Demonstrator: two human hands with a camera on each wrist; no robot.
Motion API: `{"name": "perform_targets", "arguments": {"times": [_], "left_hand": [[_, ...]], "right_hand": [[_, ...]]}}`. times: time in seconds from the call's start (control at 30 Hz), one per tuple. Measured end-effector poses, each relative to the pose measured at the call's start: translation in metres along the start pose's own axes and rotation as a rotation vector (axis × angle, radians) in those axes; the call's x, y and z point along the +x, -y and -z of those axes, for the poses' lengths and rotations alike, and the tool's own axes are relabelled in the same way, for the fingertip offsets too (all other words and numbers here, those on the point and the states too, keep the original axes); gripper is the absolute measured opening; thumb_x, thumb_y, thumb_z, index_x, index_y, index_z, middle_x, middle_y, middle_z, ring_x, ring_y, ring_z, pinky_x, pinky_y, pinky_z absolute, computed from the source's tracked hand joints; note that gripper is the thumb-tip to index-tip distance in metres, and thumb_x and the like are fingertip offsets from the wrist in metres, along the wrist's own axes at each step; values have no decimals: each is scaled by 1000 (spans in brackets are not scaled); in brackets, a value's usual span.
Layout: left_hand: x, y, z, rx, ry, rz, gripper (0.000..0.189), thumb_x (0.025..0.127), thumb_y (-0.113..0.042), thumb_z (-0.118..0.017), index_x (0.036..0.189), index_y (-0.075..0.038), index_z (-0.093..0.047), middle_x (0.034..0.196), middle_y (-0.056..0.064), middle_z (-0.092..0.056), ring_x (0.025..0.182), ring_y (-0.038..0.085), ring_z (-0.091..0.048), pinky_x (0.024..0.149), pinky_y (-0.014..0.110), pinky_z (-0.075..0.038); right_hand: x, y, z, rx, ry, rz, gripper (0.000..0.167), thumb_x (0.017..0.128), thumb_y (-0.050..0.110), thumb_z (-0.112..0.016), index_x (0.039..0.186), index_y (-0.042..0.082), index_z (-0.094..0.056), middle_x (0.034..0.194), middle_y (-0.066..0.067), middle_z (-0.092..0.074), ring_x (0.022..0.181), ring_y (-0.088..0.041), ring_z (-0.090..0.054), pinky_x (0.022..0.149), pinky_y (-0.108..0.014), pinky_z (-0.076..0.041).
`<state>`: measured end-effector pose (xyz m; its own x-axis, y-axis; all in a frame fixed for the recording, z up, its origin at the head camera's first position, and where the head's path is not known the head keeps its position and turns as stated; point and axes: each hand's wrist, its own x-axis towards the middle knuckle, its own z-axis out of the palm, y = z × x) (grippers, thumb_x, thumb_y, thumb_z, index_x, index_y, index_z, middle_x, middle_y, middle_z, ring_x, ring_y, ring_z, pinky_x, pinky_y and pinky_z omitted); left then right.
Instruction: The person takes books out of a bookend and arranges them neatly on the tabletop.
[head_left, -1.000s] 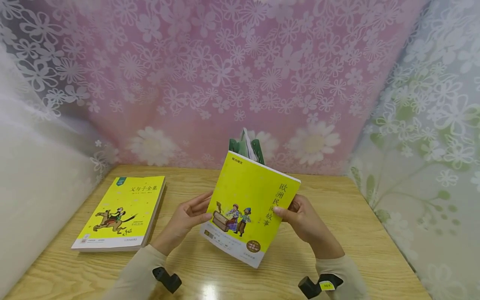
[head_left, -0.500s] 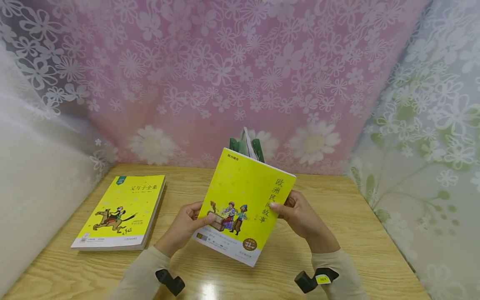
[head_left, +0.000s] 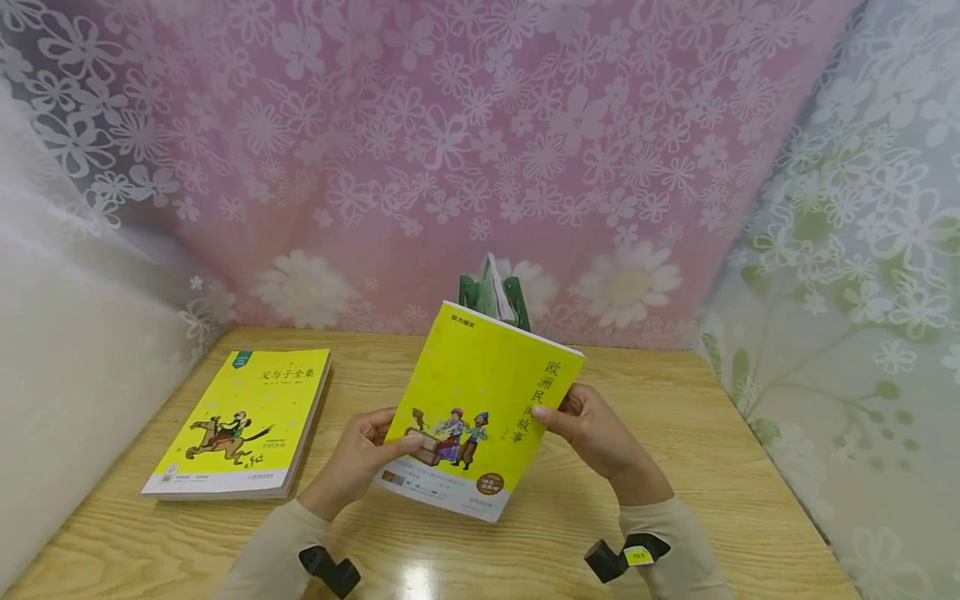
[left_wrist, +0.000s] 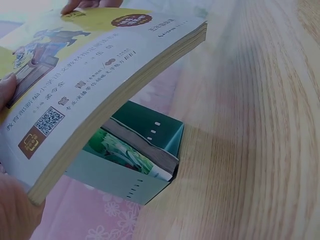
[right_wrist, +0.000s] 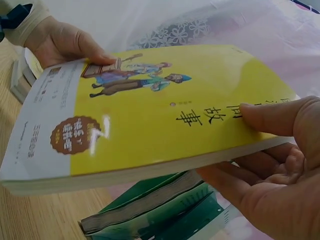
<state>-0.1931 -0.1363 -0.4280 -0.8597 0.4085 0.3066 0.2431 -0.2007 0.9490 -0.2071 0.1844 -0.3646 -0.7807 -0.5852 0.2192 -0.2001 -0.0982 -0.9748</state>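
Observation:
A yellow paperback book [head_left: 480, 392] with a white lower band is held tilted above the table, its front cover facing up. My left hand [head_left: 360, 458] grips its left edge, thumb on the cover and fingers behind. At the opposite edge my right hand [head_left: 600, 437] pinches it, the thumb on the printed title; the right wrist view shows those fingers beneath the book. Behind and below it stands a green book holder [left_wrist: 155, 127] with a green-covered book [left_wrist: 122, 152] inside, partly hidden in the head view.
Another yellow book [head_left: 240, 425] lies flat at the left of the wooden table [head_left: 675, 400]. A pink floral curtain [head_left: 450, 167] hangs along the back, with pale cloth at both sides.
Both hands have carried the yellow paperback book a little to the left. My left thumb lies further onto the cover than before. The book lying on the table has not moved.

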Motion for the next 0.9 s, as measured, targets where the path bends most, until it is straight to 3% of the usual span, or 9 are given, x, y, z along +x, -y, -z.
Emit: {"name": "perform_targets", "arguments": {"times": [0.2, 0.43, 0.57, 0.7, 0.9], "left_hand": [[-7, -6, 6, 8, 2, -3, 36, 94, 0, -58, 130, 1, -58, 113, 5, -70, 90, 22, -70, 75, 38, -58], [-13, -12, 18, -37, 12, 4, 35, 96, 2, -53, 130, -2, -59, 111, 5, -71, 89, 23, -71, 75, 38, -58], [-21, -16, 26, -21, -60, 36, 33, 95, -1, -56, 128, -4, -60, 106, 4, -73, 88, 26, -71, 73, 41, -58], [-31, -19, 36, -28, -89, 55, 32, 96, -1, -53, 127, -7, -61, 99, 5, -74, 84, 29, -71, 70, 45, -57], [-48, -25, 52, -24, -156, 55, 35, 97, 0, -51, 123, -20, -65, 92, 1, -75, 78, 23, -72, 65, 41, -58]], "right_hand": [[-1, -4, 1, 4, -42, 0, 32, 103, 12, -44, 132, 0, -52, 116, -5, -64, 109, -20, -61, 100, -32, -45], [-3, -7, 4, 6, -167, 0, 49, 105, 22, -39, 145, -6, -34, 135, -2, -54, 124, -13, -53, 101, -29, -43], [0, -9, 5, 7, -247, -39, 54, 104, 25, -44, 147, -3, -30, 146, -12, -42, 131, -18, -47, 103, -31, -41], [4, -12, 4, 13, -307, -60, 56, 102, 24, -48, 148, -1, -29, 151, -19, -35, 136, -25, -41, 104, -31, -40], [11, -12, 3, 69, -310, -46, 58, 101, 21, -50, 150, -1, -26, 151, -20, -33, 138, -32, -34, 106, -33, -39]]}}
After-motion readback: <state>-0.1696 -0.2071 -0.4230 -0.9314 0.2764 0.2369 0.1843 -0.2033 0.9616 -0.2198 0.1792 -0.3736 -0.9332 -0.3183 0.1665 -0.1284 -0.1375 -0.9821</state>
